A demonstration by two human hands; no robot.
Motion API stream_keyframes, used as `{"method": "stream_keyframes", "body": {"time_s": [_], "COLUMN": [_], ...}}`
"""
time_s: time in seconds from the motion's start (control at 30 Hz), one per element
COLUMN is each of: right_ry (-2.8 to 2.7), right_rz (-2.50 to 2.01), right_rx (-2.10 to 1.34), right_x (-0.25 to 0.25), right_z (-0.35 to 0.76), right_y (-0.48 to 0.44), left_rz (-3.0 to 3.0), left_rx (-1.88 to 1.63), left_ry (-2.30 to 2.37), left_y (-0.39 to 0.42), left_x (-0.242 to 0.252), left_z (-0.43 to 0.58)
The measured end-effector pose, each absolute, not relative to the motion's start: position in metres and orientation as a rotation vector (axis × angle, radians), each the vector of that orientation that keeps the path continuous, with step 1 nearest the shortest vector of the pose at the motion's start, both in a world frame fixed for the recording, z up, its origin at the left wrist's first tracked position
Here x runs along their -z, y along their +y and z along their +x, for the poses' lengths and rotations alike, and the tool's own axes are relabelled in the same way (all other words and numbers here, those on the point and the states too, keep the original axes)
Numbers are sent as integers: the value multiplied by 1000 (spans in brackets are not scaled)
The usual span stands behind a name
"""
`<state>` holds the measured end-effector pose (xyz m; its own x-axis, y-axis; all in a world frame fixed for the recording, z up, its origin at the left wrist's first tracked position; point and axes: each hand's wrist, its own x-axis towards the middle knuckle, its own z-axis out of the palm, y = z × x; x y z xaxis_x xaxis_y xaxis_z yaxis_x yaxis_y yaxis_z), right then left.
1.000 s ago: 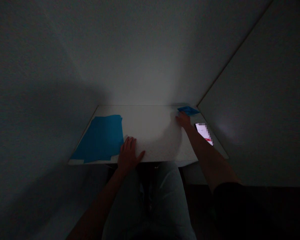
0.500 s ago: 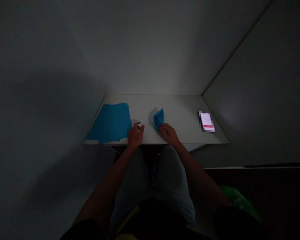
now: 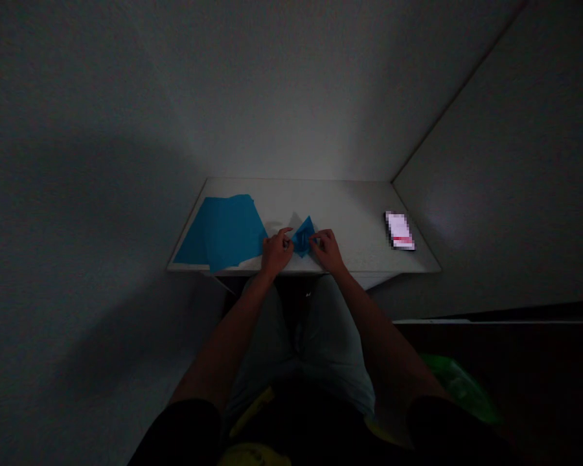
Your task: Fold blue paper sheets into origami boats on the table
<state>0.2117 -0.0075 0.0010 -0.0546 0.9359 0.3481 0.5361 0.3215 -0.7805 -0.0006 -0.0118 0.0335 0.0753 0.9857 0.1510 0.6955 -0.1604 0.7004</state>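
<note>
Two bare hands at a folded blue paper, which sits near the front of the tabletop, roughly mid-width, a peak pointing up and away from the person. Right hand: thumb and forefinger pinched together on the paper's right side, other fingers bent. Left hand: fingers curled, forefinger arched and apart from thumb, thumb side against the paper's left side; whether it grips, cannot tell. Outer side of this hand just beside the right corner of a spread of blue sheets, overlapping, edges uneven.

Surface: white tabletop, dim light, faint shadows beyond the hands. Phone near the right edge, screen lit and pixelated. Pale wall behind, others close on both sides. Person's jeans below the table; green item at lower right in the dark, too dim to identify.

Edges: front edge passes just below both hands, forearms crossing it. White surface stretches from right hand to phone, and from folded paper back to the wall. Left side: sheets fill most of the depth.
</note>
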Motion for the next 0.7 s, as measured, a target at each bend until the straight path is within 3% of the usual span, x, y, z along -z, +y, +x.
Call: {"method": "stream_keyframes", "body": {"time_s": [0.43,0.7], "right_ry": [-1684,-1668], "right_rz": [-1242,-1075], "right_rx": [-681,-751], "right_x": [14,5], "right_z": [215,215], "right_y": [8,4], "left_rz": [2014,1789], "left_rx": [-963,-1299], "left_ry": [1472,1462], "left_y": [-7,7], "left_x": [-21,-5], "left_z": [-8,-3]}}
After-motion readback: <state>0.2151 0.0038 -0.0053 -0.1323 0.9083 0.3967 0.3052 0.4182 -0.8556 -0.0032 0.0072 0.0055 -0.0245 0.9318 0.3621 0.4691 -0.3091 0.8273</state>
